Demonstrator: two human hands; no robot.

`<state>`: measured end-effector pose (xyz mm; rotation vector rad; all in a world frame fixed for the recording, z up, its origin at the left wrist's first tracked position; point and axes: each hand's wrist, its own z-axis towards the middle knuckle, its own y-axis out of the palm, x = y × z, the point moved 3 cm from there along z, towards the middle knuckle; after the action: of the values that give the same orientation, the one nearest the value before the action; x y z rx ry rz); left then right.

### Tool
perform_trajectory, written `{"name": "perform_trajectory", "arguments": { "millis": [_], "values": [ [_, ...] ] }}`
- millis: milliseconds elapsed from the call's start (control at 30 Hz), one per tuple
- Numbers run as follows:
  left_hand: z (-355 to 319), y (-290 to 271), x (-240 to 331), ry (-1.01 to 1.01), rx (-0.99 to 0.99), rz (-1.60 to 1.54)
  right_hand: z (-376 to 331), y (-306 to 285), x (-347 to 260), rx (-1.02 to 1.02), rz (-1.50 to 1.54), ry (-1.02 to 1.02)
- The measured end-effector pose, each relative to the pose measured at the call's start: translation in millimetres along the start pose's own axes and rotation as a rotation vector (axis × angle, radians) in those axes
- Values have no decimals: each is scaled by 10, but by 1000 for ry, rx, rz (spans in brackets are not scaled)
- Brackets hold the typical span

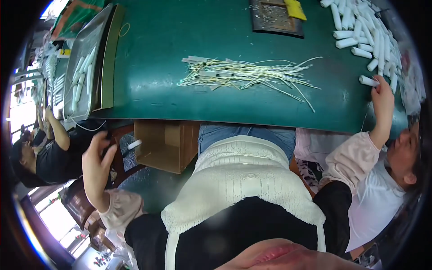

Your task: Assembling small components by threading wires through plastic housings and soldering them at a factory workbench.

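My right hand (383, 96) is at the right edge of the green table, its fingertips closed on the end of a short white tube (368, 81). Beside it lies a heap of similar white tubes (365, 33). Off the table's near left edge, my left hand (96, 164) has thumb and fingers apart with nothing between them; the fingertips are slightly blurred. One white tube (134, 144) appears just beyond those fingers, apart from them, beside an open cardboard box (182, 148). Whether it rests on anything I cannot tell. A bundle of thin pale wires with small flat strips (247, 74) lies mid-table.
At the table's left stands a metal tray (93, 49) with several white tubes in it. A dark shallow frame (274, 20) with a yellow cloth (295, 9) sits at the far side. One person (378, 202) is close on my right, another (49, 153) at left.
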<state>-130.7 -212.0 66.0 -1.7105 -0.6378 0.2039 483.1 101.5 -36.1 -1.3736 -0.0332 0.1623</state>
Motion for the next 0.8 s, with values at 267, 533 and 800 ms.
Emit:
{"name": "perform_trajectory", "arguments": {
  "millis": [267,533,800],
  "values": [
    [1274,455,1743,826,-66,-348,-265,-605,-583,-40,202,42],
    [1533,573,2118,869,-338,-397,98,-951,-1688,-200,654,-326],
    [1585,510,2156,891,-175,-444,405,-577,-2699,-632,676,-639]
  ]
}}
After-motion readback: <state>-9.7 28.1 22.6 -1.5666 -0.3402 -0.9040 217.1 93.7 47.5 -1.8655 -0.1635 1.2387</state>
